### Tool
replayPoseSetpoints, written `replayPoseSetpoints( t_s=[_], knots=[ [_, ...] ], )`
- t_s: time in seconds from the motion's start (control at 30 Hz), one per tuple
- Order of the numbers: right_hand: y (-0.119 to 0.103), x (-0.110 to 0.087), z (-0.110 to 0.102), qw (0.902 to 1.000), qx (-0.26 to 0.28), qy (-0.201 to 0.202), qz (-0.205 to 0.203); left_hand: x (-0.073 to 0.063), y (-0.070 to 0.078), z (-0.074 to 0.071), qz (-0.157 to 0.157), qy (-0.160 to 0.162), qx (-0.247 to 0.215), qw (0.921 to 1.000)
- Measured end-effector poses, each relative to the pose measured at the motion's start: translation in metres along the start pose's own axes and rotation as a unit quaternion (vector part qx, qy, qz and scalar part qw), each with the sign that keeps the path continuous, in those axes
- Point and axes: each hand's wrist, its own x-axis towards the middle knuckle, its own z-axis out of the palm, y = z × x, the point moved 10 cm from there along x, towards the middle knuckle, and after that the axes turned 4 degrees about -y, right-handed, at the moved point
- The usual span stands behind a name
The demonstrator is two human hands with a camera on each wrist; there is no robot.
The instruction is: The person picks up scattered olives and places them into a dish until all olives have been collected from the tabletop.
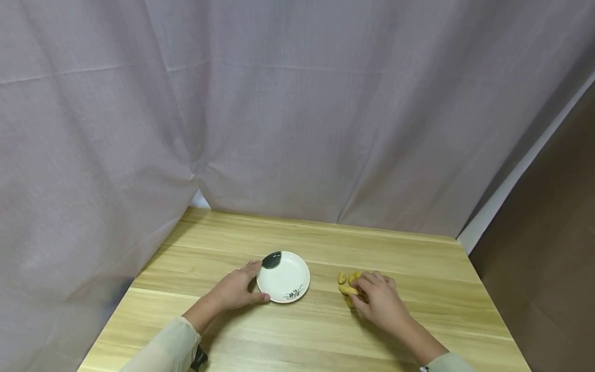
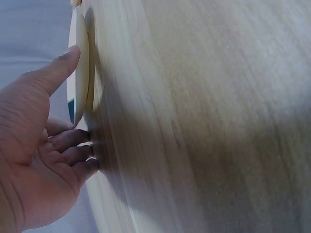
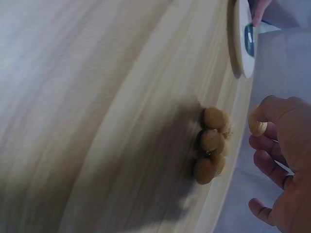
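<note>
Right of the plate (image 1: 281, 281), the right hand (image 1: 383, 305) pinches in its grip a peanut (image 3: 257, 125), likely light, stiff and brittle-shelled, best taken gently round its middle, above other peanuts (image 3: 211, 140) on the desk (image 1: 418, 263), while the left hand (image 1: 236, 289) holds the plate's rim.

The left hand (image 1: 236, 289) holds its thumb (image 2: 57, 71) apart from its fingers (image 2: 77, 154), while the right hand (image 1: 386, 306) pinches
</note>
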Motion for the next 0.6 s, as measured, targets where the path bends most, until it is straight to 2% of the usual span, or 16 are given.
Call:
replayPoseSetpoints(
  t_s=[0.3,0.6],
  knots=[
    [-0.02,0.016,-0.002,0.9988,0.005,0.035,-0.035,-0.001,0.0,-0.001,0.003,0.006,0.002,1.0],
    [-0.029,0.028,0.01,0.999,0.014,0.018,-0.038,-0.001,0.001,-0.002,0.002,0.003,0.006,1.0]
  ],
)
